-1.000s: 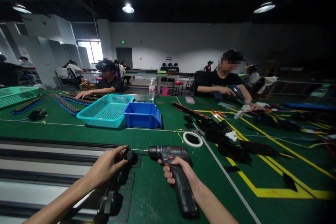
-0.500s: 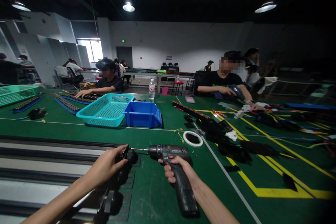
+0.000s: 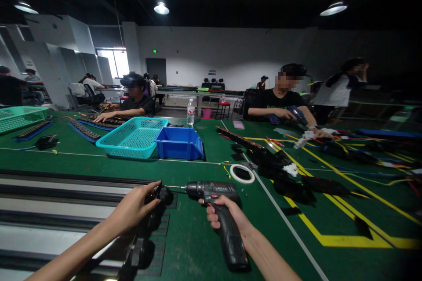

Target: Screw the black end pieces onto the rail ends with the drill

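Note:
My right hand (image 3: 227, 215) is wrapped round the grip of a black cordless drill (image 3: 214, 190), which points left. Its long thin bit (image 3: 174, 187) reaches to a black end fitting (image 3: 162, 194) on a metal rail. Thumb and fingers of my left hand (image 3: 145, 199) close round that fitting from the left. Several silver rails with black edges (image 3: 66, 198) lie side by side under and beyond my left forearm. Nearer to me, another black end fitting (image 3: 136, 250) sits on a rail end. Whether the bit tip sits in a screw, I cannot tell.
A turquoise basket (image 3: 127, 151) and a blue bin (image 3: 180, 145) stand ahead, with a water bottle (image 3: 190, 112) behind. A white tape roll (image 3: 242, 174) lies past the drill. Black parts and wires (image 3: 280, 171) spread rightward. Across the table, a person (image 3: 286, 101) holds another drill.
My hands, the drill and the rails stay practically where they were. In the right background, a person in a light top has moved to the right.

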